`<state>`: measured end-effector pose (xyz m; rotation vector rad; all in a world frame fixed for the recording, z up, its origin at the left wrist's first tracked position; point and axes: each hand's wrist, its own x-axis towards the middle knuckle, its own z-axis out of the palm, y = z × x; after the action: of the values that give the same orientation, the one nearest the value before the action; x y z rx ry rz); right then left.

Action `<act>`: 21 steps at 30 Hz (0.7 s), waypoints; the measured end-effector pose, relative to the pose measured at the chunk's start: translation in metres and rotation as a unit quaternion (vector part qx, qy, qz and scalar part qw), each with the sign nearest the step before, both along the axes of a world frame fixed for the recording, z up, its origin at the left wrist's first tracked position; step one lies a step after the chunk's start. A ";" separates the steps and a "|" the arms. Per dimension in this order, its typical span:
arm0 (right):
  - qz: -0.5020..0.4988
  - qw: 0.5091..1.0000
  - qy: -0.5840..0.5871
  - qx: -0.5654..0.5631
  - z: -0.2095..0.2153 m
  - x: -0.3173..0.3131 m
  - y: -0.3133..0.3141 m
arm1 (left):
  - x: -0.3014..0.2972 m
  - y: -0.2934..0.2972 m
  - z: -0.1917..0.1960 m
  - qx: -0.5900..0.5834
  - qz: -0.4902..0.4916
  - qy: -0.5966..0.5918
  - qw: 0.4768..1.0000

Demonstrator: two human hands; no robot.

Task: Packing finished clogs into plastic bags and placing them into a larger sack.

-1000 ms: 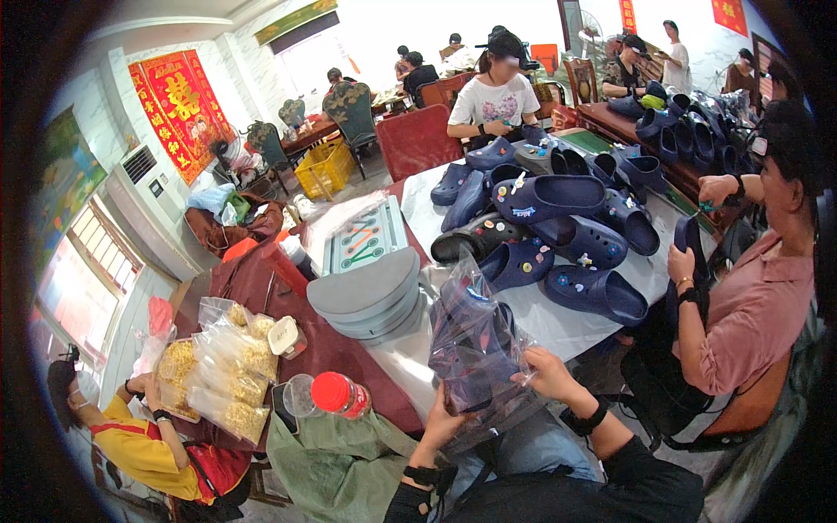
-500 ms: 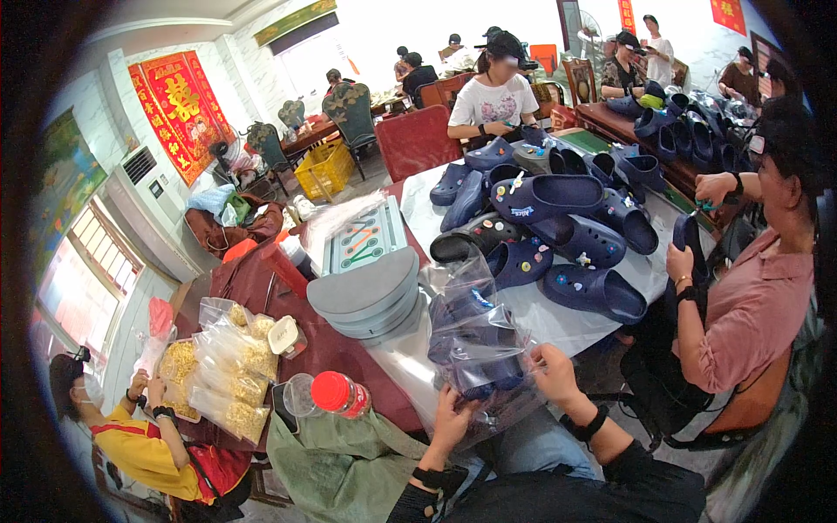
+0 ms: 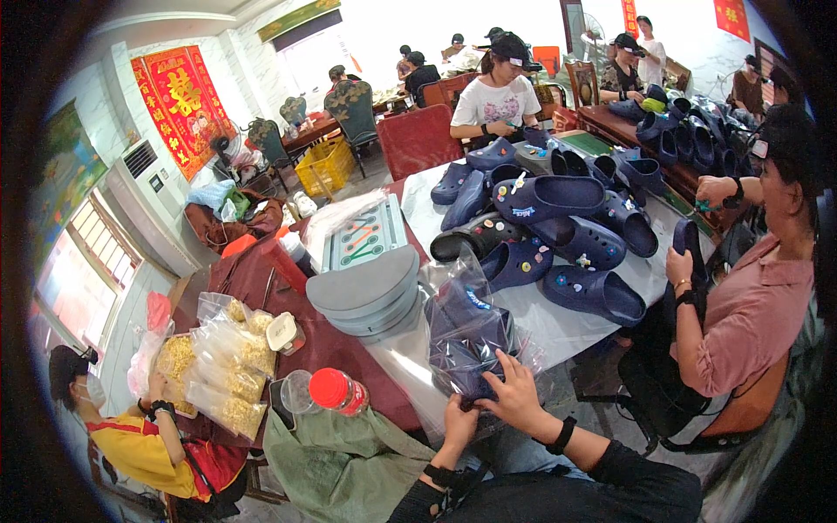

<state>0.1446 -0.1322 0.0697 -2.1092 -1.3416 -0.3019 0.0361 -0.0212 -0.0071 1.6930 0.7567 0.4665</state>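
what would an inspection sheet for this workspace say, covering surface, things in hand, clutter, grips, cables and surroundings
Surface: dark red table, partly under a white cover
Things: clear bag with navy clogs inside; clog pile beyond
Clutter: red-lidded jar, grey stack, bags of yellow pieces
Grips: left grip holds the bag's near end; right grip lies spread over it
Cables: nothing clearly seen
Surroundings: co-worker in yellow at left, co-worker in pink at right, yellow crate farther back
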 end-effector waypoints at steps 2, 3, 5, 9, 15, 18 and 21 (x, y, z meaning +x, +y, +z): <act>0.000 1.000 0.013 0.009 -0.002 0.001 0.000 | -0.001 0.001 -0.005 -0.017 0.012 -0.021 1.000; -0.002 1.000 0.009 0.004 -0.001 0.001 -0.001 | -0.003 0.001 -0.003 -0.052 0.050 -0.032 0.997; -0.005 1.000 0.005 -0.003 -0.003 0.002 -0.001 | -0.004 0.000 0.006 -0.088 0.089 -0.044 0.991; -0.014 1.000 0.001 0.005 -0.001 0.001 0.001 | -0.005 0.004 0.025 -0.103 0.107 -0.042 0.988; -0.025 0.997 0.049 0.048 0.002 0.003 0.002 | -0.009 0.009 0.029 0.032 0.071 -0.077 0.994; -0.040 0.995 0.070 0.066 0.001 0.004 0.002 | -0.010 0.012 0.035 0.060 0.045 -0.100 0.992; -0.064 0.990 0.094 0.083 0.000 0.008 0.001 | -0.012 0.009 0.047 0.090 0.030 -0.099 0.991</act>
<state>0.1529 -0.1316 0.0696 -2.0312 -1.0388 -0.2514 0.0243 -0.0124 0.0396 1.7628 0.6366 0.7522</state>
